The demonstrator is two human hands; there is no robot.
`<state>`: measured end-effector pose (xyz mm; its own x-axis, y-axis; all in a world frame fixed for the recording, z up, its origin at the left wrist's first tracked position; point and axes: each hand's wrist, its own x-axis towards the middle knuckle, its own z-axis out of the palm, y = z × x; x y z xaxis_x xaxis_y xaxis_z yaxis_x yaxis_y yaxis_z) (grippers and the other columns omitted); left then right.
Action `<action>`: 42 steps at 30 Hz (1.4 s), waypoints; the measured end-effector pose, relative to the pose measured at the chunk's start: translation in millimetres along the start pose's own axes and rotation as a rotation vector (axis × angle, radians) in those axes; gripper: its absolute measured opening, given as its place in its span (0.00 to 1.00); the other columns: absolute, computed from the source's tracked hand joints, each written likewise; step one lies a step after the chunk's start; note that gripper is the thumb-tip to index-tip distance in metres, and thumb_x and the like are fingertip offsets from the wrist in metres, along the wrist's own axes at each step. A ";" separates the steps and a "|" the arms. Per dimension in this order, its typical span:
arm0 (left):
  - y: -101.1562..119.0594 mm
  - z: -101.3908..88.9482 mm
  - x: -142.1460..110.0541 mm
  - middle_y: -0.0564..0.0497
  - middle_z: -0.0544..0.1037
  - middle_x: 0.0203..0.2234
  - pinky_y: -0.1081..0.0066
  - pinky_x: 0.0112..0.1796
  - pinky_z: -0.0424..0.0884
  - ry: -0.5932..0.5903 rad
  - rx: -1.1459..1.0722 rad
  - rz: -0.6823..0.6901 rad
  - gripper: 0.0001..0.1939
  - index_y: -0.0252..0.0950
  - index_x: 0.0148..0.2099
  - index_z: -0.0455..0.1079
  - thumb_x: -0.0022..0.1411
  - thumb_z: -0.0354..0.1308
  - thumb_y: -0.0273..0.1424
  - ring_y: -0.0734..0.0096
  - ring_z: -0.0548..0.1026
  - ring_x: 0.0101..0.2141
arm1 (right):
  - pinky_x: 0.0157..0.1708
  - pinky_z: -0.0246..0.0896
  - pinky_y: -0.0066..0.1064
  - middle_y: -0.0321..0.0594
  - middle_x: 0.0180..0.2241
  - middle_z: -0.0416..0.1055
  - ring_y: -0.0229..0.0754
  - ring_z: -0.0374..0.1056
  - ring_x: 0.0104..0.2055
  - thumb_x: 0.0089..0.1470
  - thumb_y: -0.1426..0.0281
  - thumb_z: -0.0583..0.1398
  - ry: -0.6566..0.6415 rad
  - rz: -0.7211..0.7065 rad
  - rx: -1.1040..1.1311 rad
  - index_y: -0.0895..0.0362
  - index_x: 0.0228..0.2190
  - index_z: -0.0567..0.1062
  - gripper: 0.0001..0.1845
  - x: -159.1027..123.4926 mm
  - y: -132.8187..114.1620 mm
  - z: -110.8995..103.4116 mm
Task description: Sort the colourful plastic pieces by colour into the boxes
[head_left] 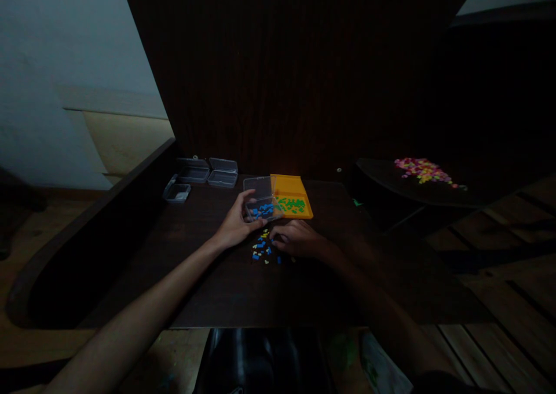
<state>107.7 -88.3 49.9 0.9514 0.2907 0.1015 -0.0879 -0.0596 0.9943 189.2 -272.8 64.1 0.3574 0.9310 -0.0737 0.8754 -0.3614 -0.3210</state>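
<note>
My left hand [237, 221] grips the left side of a clear plastic box [259, 189], thumb in front and fingers behind. Its lid stands open at the back, and small blue pieces [263, 210] lie inside. My right hand [297, 237] is closed in a pinch at the edge of a loose pile of small blue and yellow pieces [260, 246] on the dark table. What its fingertips hold is too small to make out. Touching the clear box on the right is an open yellow box [286, 183] with green pieces [292, 205] in it.
Several open clear boxes [223, 172] stand at the back left of the table [208, 289]. A heap of pink and yellow pieces [423, 171] lies on a dark shelf [377, 179] to the right. A raised side panel [99, 220] borders the left.
</note>
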 end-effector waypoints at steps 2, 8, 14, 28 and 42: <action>0.4 0.2 0.0 0.45 0.66 0.49 0.61 0.42 0.73 0.002 0.000 0.003 0.40 0.41 0.57 0.58 0.42 0.71 0.28 0.70 0.72 0.38 | 0.28 0.47 0.25 0.32 0.23 0.68 0.34 0.60 0.26 0.55 0.70 0.59 0.006 -0.013 0.013 0.55 0.38 0.77 0.09 0.0 -0.6 0.7; -0.5 0.6 0.5 0.45 0.65 0.49 0.63 0.41 0.73 0.000 -0.018 -0.006 0.41 0.42 0.58 0.58 0.42 0.70 0.28 0.72 0.72 0.37 | 0.29 0.48 0.24 0.32 0.24 0.69 0.33 0.60 0.24 0.57 0.70 0.59 0.036 -0.074 0.091 0.56 0.36 0.78 0.07 3.1 0.2 7.9; -0.9 -0.3 0.3 0.44 0.65 0.50 0.63 0.41 0.73 -0.002 -0.010 -0.009 0.40 0.41 0.58 0.58 0.43 0.70 0.26 0.72 0.73 0.37 | 0.30 0.50 0.25 0.34 0.26 0.73 0.33 0.62 0.26 0.57 0.68 0.59 0.030 -0.060 0.116 0.56 0.37 0.79 0.09 3.4 6.7 9.4; -0.1 -0.5 0.3 0.44 0.66 0.51 0.63 0.42 0.74 -0.001 -0.009 -0.014 0.40 0.41 0.58 0.57 0.44 0.70 0.26 0.70 0.73 0.39 | 0.28 0.49 0.25 0.33 0.24 0.70 0.34 0.62 0.26 0.55 0.68 0.61 0.008 -0.005 0.156 0.57 0.35 0.78 0.07 2.7 15.3 7.8; -1.6 -0.6 0.1 0.45 0.65 0.51 0.58 0.44 0.73 -0.013 -0.007 -0.007 0.41 0.42 0.59 0.57 0.43 0.70 0.28 0.68 0.73 0.40 | 0.28 0.49 0.24 0.33 0.25 0.69 0.34 0.62 0.27 0.53 0.67 0.63 -0.081 0.050 0.215 0.58 0.32 0.77 0.06 -0.9 16.1 -5.8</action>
<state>107.7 -87.6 48.3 0.9557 0.2787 0.0947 -0.0836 -0.0513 0.9952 204.9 -279.7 64.4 0.3632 0.9166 -0.1673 0.7651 -0.3959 -0.5079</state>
